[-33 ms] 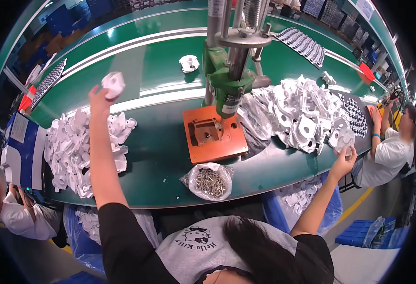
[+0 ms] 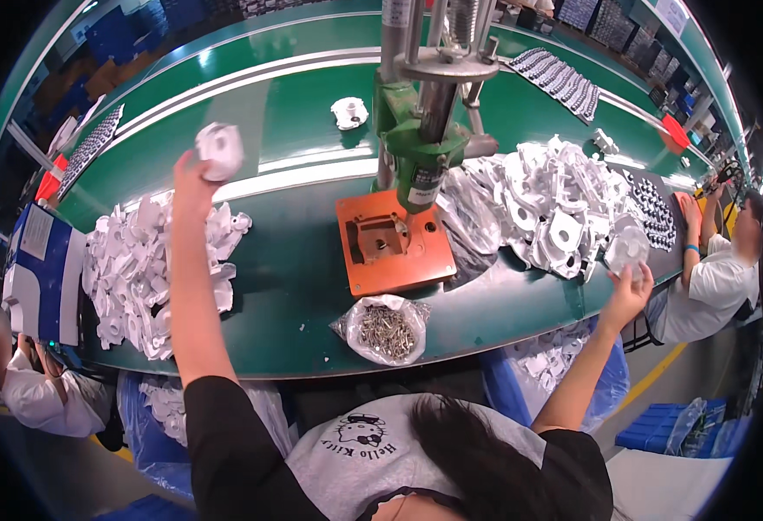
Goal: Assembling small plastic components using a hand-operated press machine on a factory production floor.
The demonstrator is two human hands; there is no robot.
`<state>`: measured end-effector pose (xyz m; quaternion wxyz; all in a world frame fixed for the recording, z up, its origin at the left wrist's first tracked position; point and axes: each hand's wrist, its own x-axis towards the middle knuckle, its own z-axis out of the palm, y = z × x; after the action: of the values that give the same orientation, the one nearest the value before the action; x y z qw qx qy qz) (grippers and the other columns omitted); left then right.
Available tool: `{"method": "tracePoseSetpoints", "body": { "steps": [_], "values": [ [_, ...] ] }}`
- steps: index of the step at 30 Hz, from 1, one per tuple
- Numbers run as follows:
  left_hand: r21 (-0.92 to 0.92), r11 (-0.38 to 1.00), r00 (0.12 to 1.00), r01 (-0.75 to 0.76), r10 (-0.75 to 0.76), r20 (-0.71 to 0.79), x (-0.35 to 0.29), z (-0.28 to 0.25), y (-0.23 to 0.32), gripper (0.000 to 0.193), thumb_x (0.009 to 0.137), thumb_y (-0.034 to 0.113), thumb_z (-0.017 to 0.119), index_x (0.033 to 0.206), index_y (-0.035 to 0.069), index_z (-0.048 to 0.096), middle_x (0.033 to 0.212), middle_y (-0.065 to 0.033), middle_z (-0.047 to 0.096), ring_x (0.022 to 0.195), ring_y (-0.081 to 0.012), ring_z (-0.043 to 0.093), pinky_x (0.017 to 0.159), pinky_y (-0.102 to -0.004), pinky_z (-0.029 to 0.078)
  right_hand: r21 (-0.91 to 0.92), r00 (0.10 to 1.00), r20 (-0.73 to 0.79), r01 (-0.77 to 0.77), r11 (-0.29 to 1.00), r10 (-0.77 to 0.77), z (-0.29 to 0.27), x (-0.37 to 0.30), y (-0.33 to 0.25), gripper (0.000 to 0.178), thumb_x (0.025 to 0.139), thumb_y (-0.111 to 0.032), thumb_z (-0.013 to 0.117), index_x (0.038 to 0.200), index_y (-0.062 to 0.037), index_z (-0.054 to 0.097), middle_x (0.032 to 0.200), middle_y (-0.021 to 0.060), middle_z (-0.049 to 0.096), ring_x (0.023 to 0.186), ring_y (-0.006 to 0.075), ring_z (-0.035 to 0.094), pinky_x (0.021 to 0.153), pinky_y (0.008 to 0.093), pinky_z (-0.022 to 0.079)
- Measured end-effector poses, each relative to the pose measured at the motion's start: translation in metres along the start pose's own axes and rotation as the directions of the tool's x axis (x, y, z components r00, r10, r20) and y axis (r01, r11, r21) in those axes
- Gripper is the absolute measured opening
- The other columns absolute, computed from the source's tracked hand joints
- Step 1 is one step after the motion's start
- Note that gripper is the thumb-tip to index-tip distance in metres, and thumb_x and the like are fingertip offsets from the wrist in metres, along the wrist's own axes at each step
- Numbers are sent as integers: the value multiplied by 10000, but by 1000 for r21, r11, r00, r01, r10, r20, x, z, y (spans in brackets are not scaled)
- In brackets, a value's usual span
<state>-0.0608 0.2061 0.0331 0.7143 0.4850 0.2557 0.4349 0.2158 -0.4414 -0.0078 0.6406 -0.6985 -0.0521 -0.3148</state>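
My left hand (image 2: pixel 193 184) is raised above the left heap, its fingers closed on a white plastic part (image 2: pixel 222 151) that is slightly smeared by motion. On the far right my right hand (image 2: pixel 631 295) grips a pale, rounded plastic part (image 2: pixel 628 250) at the edge of the right heap. Between the hands stands a green press (image 2: pixel 418 165), its head over an orange fixture block (image 2: pixel 396 276) with a recessed pocket. A clear bag of small metal screws (image 2: pixel 387 333) lies open in front of the block.
White parts are heaped at the left (image 2: pixel 134 282) and right (image 2: pixel 559 213) of the bench. One white part (image 2: pixel 349 113) lies on the green belt (image 2: pixel 290 122) behind. A blue-and-white box (image 2: pixel 47 273) stands far left. Co-workers sit at both sides; lined bins are below.
My left hand has moved a little to the right with the white part. The part in my right hand has turned slightly; that hand has barely shifted.
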Motion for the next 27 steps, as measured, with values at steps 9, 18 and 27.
{"method": "tracePoseSetpoints", "body": {
  "steps": [9,18,27],
  "values": [
    [99,994,958,-53,23,284,-253,129,-61,488,898,21,566,1326,-51,344,995,-133,646,897,-113,601,777,-238,478,265,425,872,-826,498,242,145,-182,-167,438,903,-73,547,1307,42,422,1020,108,611,710,134,634,547,270,559],
    [-160,987,971,-30,67,229,-297,126,-83,413,971,98,440,1349,-45,350,1180,-104,565,966,-93,562,823,-229,455,171,419,885,-696,697,202,151,-226,-151,369,918,-151,581,1249,5,530,884,26,642,646,40,561,519,181,456],
    [-483,868,980,118,-24,196,-300,137,-75,370,982,105,418,1325,-23,363,1294,-116,461,1159,-170,488,965,-336,430,214,453,859,-742,636,240,146,-245,-141,381,909,-146,597,1249,13,526,857,22,627,630,45,562,525,181,459]
  ]
}}
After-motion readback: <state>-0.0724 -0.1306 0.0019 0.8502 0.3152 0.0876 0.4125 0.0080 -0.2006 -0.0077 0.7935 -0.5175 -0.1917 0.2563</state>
